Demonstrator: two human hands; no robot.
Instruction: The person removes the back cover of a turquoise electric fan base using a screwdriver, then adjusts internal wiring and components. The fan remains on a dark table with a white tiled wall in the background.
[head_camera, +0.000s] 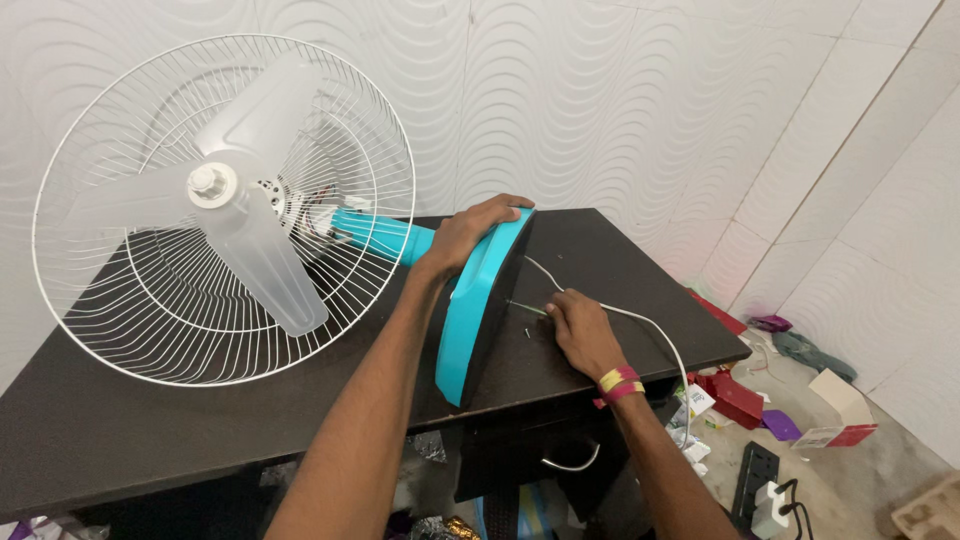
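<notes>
White-caged table fan with turquoise plastic base (478, 310) lies on its side on dark wooden table (150, 400). Left hand (468, 232) grips base's top edge. Right hand (580, 330), at base's underside, pinches thin screwdriver (528, 308). White cord (650, 325) trails beyond. Base attached; underside work unfinished, apparently.

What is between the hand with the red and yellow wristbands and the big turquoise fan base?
In the head view, a thin screwdriver shaft bridges the gap from the right hand to the turquoise fan base, above the dark table.
</notes>
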